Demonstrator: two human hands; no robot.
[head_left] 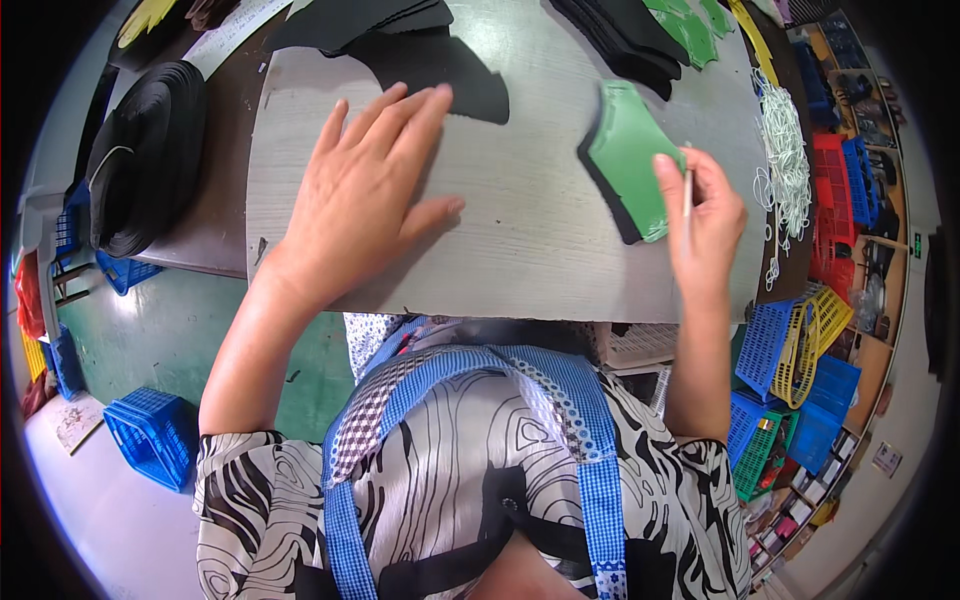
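Note:
My left hand (358, 195) is stretched out over the grey board, palm down and fingers apart. Its fingertips reach the near edge of a flat black cut piece (475, 85), and nothing is gripped in it. On the right, my right hand (712, 218) pinches the edge of a green template (632, 150) between thumb and fingers. A thin pale pen-like stick (687, 200) also sits in that hand, pointing down along the palm. Another black piece (602, 195) shows under the template's left and lower edges, slightly offset from it.
Stacked black pieces (620, 45) and green templates (690, 30) lie at the back right. A large black roll of strip (150, 160) stands left of the board (530, 275). Tangled white cord (785, 150) hangs at the right edge. Blue baskets (150, 435) sit on the floor.

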